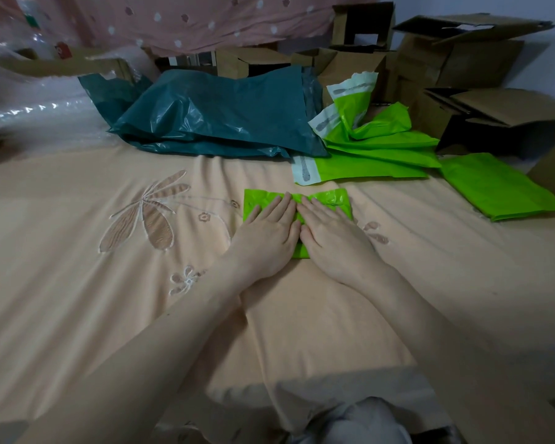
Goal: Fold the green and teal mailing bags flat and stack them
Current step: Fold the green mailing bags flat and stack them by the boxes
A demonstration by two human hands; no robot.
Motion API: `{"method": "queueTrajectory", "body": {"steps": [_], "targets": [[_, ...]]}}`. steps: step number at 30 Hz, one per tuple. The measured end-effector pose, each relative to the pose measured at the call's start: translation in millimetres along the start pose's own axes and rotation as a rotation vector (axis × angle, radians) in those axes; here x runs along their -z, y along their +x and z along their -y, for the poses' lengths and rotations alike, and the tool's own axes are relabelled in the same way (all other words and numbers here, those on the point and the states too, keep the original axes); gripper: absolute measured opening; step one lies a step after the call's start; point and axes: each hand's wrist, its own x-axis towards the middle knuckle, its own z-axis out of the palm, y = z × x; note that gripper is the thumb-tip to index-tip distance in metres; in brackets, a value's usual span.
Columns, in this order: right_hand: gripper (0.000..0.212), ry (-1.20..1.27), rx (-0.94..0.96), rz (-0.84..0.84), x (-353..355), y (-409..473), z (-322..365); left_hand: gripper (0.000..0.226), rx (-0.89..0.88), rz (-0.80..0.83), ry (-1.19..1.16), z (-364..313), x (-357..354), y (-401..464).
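A folded bright green mailing bag (329, 200) lies flat on the peach bed sheet (77, 283) in the middle of the view. My left hand (268, 233) and my right hand (332, 237) press on it side by side, palms down, fingers straight and touching at the tips. Behind it, a pile of unfolded green bags (378, 152) with white adhesive strips lies crumpled. A heap of large teal bags (212, 120) sits to the pile's left. One flat green bag (497, 187) lies apart at the right.
Several open cardboard boxes (462, 59) crowd the back right corner and right edge. Clear bubble wrap (29, 104) is heaped at the back left. A pink dotted fabric (189, 20) hangs behind.
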Motion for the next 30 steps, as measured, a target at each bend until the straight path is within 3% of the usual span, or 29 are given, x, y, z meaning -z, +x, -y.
{"method": "queueTrajectory", "body": {"steps": [3,6,11,21,30], "targets": [[0.052,0.165,0.003,0.015,4,1,-3,0.053,0.008,0.015,-0.027,-1,5,0],[0.056,0.355,-0.017,-0.104,9,-1,-9,0.056,0.018,-0.002,-0.013,-6,13,-1],[0.053,0.301,-0.057,-0.242,25,-7,-24,0.056,-0.030,-0.001,-0.019,-30,25,6],[0.049,0.345,-0.125,-0.057,12,-14,-36,0.052,-0.051,0.025,-0.007,-47,5,22],[0.055,0.159,-0.141,0.004,4,-17,-35,0.053,-0.063,-0.015,0.047,-43,-7,21]]}}
